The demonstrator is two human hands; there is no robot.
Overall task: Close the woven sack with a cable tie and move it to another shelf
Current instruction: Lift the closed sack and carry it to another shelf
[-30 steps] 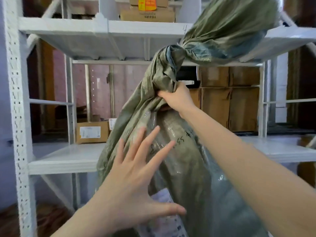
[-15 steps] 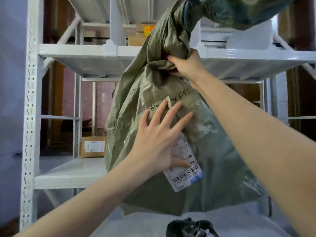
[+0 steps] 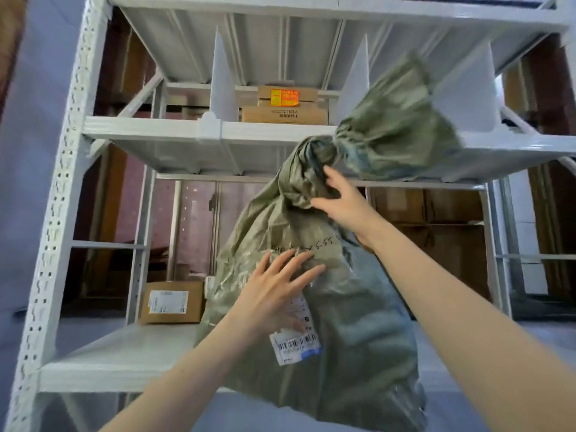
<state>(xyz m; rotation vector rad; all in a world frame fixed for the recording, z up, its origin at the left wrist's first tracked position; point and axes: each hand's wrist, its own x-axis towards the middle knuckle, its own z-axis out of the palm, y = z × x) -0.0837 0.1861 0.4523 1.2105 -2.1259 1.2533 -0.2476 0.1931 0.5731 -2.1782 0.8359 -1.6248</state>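
Woven sack (image 3: 336, 307) up against the rack between lower and middle shelf (image 3: 149, 129); right hand (image 3: 339, 201) grips its cinched neck for lift, left hand (image 3: 274, 294) flat, fingers spread, steadying its belly

White metal shelving rack (image 3: 59, 194), three boards in view.
Two stacked cartons (image 3: 285, 107) at 12 o'clock; one labelled carton (image 3: 171, 302) at 8 o'clock.

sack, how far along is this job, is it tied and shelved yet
Done: the sack is cinched at its neck; the tie itself isn't visible. In hand: it is held up in front of the rack, right hand gripping just below the neck, left hand flat against its side over the label. Left: setting it on a shelf and letting go.
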